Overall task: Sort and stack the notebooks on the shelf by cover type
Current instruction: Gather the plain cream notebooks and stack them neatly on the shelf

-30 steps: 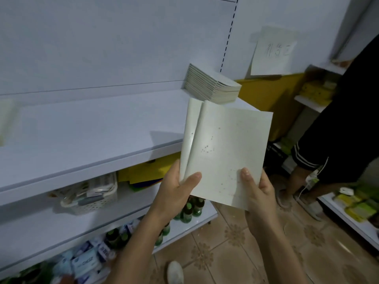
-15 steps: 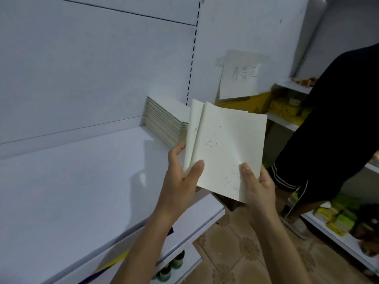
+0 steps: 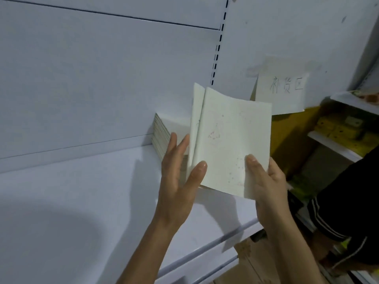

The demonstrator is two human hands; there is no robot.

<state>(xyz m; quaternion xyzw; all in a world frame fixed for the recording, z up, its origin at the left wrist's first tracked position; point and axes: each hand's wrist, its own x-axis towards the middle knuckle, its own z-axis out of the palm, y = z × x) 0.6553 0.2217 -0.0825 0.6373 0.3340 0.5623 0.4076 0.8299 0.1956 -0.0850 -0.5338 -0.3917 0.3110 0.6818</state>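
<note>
Two thin pale notebooks [image 3: 229, 138] with faint speckled covers stand upright and fanned apart, held over the white shelf [image 3: 82, 201]. My left hand [image 3: 178, 175] holds their left lower edge, thumb on the front cover and fingers straight behind. My right hand [image 3: 266, 181] pinches the lower right corner, thumb on the front. A stack of similar pale notebooks [image 3: 164, 132] lies at the back of the shelf against the wall, partly hidden behind the held ones.
A paper sign [image 3: 283, 89] with handwriting hangs on the white back panel. To the right stands a person in dark clothing [image 3: 348, 191], beside a side shelf [image 3: 338, 148] with yellow packs. The shelf's front edge [image 3: 215, 242] runs below my hands.
The view has turned up and closer to the shelf. Both hands have carried the notebooks forward over the shelf, towards the stack at the back.
</note>
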